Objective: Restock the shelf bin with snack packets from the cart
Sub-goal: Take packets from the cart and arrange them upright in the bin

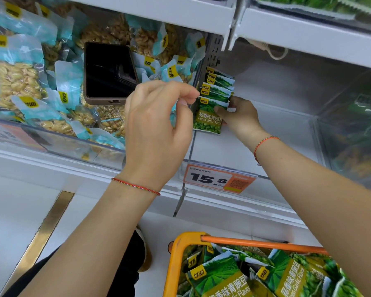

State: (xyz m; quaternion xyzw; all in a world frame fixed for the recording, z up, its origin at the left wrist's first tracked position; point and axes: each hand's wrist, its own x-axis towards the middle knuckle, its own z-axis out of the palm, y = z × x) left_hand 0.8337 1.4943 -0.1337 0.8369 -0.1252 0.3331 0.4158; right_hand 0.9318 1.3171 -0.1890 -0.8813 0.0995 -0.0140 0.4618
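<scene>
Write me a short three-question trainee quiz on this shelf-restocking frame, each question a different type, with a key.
1. True or false: the green pea packets stand in a row against the left wall of the clear shelf bin.
2. Multiple choice: what lies on the peanut packets in the neighbouring bin? A) a scanner B) a dark phone C) a price tag
3. Short answer: which hand touches the front pea packet, and what colour is the cart below?

Key
1. True.
2. B.
3. The right hand, fingers on the packet; the left hand hovers beside the row with fingers pinched. The cart is orange.
</scene>
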